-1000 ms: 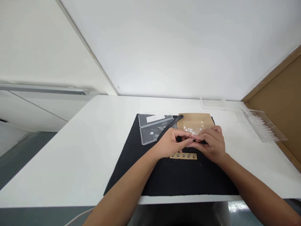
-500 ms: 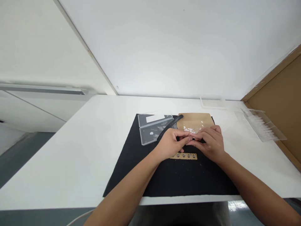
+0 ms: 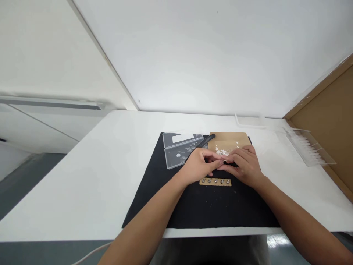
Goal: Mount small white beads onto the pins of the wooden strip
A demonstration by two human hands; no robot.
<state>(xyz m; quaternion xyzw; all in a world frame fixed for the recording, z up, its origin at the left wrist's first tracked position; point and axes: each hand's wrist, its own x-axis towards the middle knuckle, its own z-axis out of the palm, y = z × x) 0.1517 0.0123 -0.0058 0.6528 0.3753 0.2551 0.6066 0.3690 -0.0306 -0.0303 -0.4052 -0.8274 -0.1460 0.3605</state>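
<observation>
Over the black mat (image 3: 204,209), my left hand (image 3: 200,165) and my right hand (image 3: 242,165) meet fingertip to fingertip. Both are closed in a pinch on something too small and hidden to make out. Just below them lies a tan strip (image 3: 212,184) with several small metal pieces in a row. Behind my fingers is a brown paper sheet (image 3: 228,137) bearing small white bits (image 3: 220,151). A black curved tool (image 3: 205,141) slants beside my left hand, its lower end partly hidden by that hand.
An open clear plastic case (image 3: 172,162) with small clear pieces lies at the mat's upper left. On the white table (image 3: 91,176), a clear tray (image 3: 249,120) stands at the back and a clear rack (image 3: 309,147) at the right. A brown panel (image 3: 328,117) borders the right.
My left hand has shifted slightly up, uncovering the left end of the tan strip. My right hand has moved slightly left. Both still pinch at the same spot.
</observation>
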